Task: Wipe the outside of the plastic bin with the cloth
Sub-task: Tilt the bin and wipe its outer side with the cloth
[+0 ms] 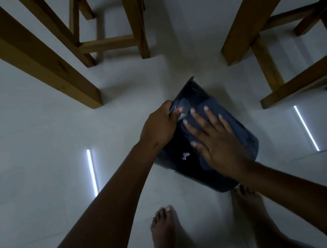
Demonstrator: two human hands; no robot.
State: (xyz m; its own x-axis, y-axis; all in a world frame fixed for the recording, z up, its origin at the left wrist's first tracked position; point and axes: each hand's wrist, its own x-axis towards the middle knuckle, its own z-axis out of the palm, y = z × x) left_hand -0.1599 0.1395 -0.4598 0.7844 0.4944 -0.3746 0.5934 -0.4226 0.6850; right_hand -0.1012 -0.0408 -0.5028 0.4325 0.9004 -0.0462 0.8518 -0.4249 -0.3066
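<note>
Bin tilted, right hand pressing cloth

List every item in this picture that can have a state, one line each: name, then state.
plastic bin: dark, tipped on its side on the floor, held by both hands
cloth: dark blue, spread flat over the bin's outside
left hand: closed on the bin's rim
right hand: open, palm pressing the cloth
bare feet: standing just behind the bin
wooden stools: upright, untouched
</note>
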